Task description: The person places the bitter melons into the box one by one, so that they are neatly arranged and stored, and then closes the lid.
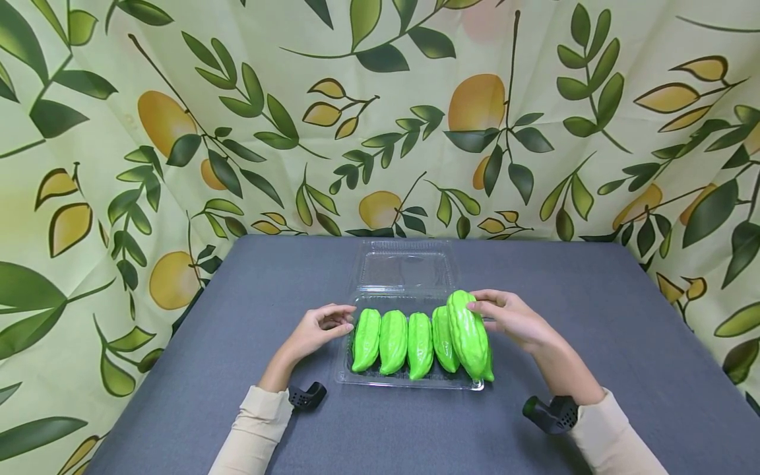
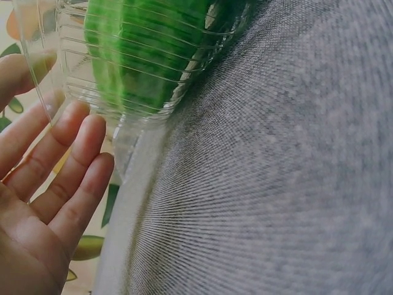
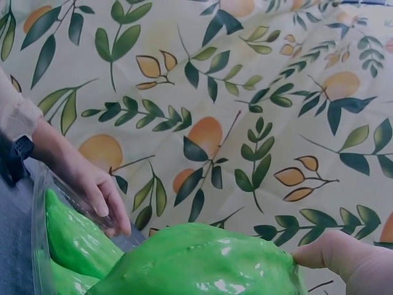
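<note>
Several glossy green, ridged bitter melons [image 1: 394, 343] lie side by side in a clear plastic clamshell container [image 1: 410, 382]. At the container's right end, my right hand [image 1: 513, 320] grips one bitter melon [image 1: 467, 333] by its upper end, tilted over the others and overlapping one beneath it. The right wrist view shows this bitter melon [image 3: 202, 264] large in front, with a fingertip against its end. My left hand [image 1: 323, 326] is at the container's left side. In the left wrist view, its loosely extended fingers [image 2: 64, 184] reach the ribbed clear wall [image 2: 73, 80].
The container's clear lid [image 1: 406, 267] lies folded back behind it on the grey table [image 1: 285, 277]. A cloth [image 1: 415, 132] printed with leaves and fruit hangs behind the table. Black wrist cameras [image 1: 552, 414] sit on both wrists.
</note>
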Demonstrator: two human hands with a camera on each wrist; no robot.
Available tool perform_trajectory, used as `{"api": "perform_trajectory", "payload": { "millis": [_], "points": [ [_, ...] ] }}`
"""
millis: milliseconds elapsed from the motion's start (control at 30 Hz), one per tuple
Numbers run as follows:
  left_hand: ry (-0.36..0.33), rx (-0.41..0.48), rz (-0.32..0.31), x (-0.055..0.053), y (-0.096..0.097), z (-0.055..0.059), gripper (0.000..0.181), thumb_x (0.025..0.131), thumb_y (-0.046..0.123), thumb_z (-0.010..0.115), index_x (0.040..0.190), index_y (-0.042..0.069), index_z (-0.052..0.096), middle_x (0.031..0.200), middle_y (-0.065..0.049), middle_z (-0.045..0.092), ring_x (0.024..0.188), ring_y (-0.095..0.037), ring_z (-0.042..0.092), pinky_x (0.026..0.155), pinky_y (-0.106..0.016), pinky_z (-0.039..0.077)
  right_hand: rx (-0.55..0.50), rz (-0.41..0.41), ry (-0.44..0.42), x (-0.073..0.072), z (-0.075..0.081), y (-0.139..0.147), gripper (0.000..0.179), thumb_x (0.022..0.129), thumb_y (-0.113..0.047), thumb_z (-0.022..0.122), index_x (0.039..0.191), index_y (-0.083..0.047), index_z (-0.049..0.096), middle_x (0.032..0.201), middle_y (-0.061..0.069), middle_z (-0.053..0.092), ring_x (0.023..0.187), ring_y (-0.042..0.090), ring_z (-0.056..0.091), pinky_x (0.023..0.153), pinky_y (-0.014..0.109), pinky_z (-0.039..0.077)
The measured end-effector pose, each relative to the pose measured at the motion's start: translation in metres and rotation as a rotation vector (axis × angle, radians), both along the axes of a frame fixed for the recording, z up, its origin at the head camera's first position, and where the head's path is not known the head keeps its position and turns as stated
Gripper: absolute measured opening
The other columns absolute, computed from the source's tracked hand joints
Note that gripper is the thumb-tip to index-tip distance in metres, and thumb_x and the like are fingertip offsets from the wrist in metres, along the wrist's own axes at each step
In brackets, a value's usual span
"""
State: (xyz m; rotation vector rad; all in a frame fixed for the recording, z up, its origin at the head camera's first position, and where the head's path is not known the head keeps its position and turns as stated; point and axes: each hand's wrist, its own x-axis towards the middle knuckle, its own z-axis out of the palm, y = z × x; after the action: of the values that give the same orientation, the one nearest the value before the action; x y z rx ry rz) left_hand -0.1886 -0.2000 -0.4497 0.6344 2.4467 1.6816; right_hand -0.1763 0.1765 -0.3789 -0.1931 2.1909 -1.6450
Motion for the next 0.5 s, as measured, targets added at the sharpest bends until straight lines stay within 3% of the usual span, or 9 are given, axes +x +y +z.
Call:
{"api": "perform_trajectory", "payload": {
  "millis": [267, 400, 500],
  "points": [
    [-0.014, -0.003, 0.000, 0.000, 0.001, 0.000, 0.037, 0.089, 0.007, 0.066, 0.123, -0.006, 0.060, 0.108, -0.029, 0.064, 0.087, 0.005, 0.059, 0.082, -0.015, 0.053, 0.014, -0.010, -0.025, -0.001, -0.002, -0.009, 0.058, 0.097, -0.026, 0.052, 0.140, 0.010, 0.036, 0.139, 0.022, 0.046, 0.097, -0.001, 0.055, 0.103, 0.040, 0.049],
    [-0.008, -0.001, 0.005, 0.000, 0.001, 0.001, 0.037, 0.089, 0.006, 0.066, 0.122, -0.007, 0.060, 0.108, -0.029, 0.064, 0.087, 0.006, 0.059, 0.082, -0.015, 0.053, -0.004, -0.005, -0.034, -0.002, -0.002, -0.014, 0.059, 0.098, -0.025, 0.051, 0.141, 0.012, 0.034, 0.138, 0.023, 0.045, 0.096, 0.000, 0.055, 0.102, 0.037, 0.049],
    [0.000, 0.001, 0.005, 0.000, 0.001, 0.000, 0.036, 0.089, 0.006, 0.066, 0.122, -0.008, 0.060, 0.107, -0.029, 0.064, 0.087, 0.006, 0.059, 0.081, -0.015, 0.053, -0.011, 0.000, -0.040, -0.002, -0.002, -0.017, 0.059, 0.098, -0.024, 0.051, 0.141, 0.012, 0.033, 0.141, 0.025, 0.043, 0.104, 0.008, 0.057, 0.103, 0.037, 0.049]
  ]
}}
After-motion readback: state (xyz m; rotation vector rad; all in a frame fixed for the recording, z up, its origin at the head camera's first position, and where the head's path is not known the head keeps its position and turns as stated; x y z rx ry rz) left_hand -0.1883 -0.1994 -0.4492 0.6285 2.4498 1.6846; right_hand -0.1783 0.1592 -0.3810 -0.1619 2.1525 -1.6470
